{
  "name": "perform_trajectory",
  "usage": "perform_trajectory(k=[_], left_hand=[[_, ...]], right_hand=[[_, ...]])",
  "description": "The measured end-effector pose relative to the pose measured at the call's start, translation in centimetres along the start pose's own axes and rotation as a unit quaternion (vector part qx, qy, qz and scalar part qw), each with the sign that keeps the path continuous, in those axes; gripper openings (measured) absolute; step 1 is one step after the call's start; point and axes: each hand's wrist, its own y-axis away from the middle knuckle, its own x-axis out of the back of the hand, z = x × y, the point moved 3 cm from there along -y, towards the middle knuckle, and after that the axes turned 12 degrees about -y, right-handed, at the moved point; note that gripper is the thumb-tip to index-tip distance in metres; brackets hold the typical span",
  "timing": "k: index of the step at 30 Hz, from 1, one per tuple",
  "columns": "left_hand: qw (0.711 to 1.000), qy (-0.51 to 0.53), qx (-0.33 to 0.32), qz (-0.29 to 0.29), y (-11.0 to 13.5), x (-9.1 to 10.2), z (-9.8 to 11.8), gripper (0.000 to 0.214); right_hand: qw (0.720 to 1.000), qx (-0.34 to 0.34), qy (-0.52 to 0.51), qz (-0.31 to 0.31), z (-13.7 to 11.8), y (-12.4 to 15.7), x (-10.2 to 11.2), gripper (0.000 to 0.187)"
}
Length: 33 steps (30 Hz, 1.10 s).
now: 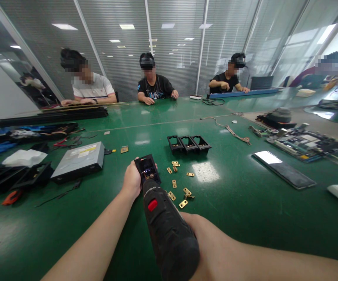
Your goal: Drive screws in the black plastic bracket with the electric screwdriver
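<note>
My left hand [132, 180] is closed around the side of a black plastic housing [145, 162], whose open face is turned towards me. Small brass-coloured parts show inside it. A black cordless drill [165, 230] with a red button is in my right hand [196, 234], its front end pointing into the housing; the bit's tip cannot be made out. Right of the housing, several small gold metal plates [174, 184] with holes lie scattered on the table. Behind them stands a row of three similar black housings [189, 144].
The green table [245, 218] carries a silver disc drive [79, 160] at left, beside black frames and a white cloth [25, 157]. On the right are a phone [284, 169], a cable [230, 130] and a circuit board [306, 142]. Several people sit across the table.
</note>
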Motion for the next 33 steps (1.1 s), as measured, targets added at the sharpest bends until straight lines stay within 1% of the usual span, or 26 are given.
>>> perform_trajectory(k=[4,9,13,15,18,19,20,23,25,29,31,33], left_hand=[[1.0,-0.003,0.006,0.01,0.3,-0.1,0.3,0.042],[1.0,-0.006,0.006,0.008,0.4,-0.3,0.4,0.042],[1.0,-0.008,0.003,0.007,0.4,-0.2,0.3,0.043],[1.0,-0.01,0.001,0.003,0.3,-0.2,0.3,0.043],[1.0,-0.011,-0.006,0.003,0.4,-0.2,0.3,0.043],[1.0,-0.009,-0.005,0.005,0.4,-0.2,0.3,0.043],[1.0,-0.008,-0.004,0.006,0.4,-0.2,0.3,0.043],[1.0,0.001,0.008,0.005,0.4,-0.3,0.3,0.042],[1.0,0.009,0.014,0.004,0.4,-0.3,0.2,0.042],[1.0,0.01,0.013,0.004,0.5,-0.2,0.2,0.043],[1.0,0.004,0.009,0.003,0.5,-0.2,0.2,0.044],[1.0,0.003,0.008,0.003,0.5,-0.3,0.3,0.045]], right_hand=[[1.0,-0.003,0.007,-0.002,-0.7,1.1,-0.1,0.063],[1.0,-0.013,-0.01,0.002,-1.3,1.6,-0.4,0.045],[1.0,-0.002,0.025,0.004,-1.1,1.4,-0.1,0.035],[0.999,0.0,0.043,0.005,-1.1,1.4,0.0,0.041],[0.998,0.002,0.059,0.003,-1.4,1.5,0.0,0.059],[0.998,0.003,0.056,0.002,-1.6,1.5,-0.2,0.062],[0.999,0.003,0.047,0.003,-1.7,1.6,-0.3,0.059],[1.0,0.0,0.007,0.005,-1.9,1.5,-0.6,0.036],[1.0,0.0,0.005,0.006,-1.9,1.5,-0.6,0.032],[1.0,0.008,0.023,0.001,-1.5,1.4,-0.2,0.054],[1.0,0.014,0.021,-0.005,-1.5,1.3,-0.2,0.059],[1.0,0.015,0.019,-0.006,-1.6,1.3,-0.2,0.06]])
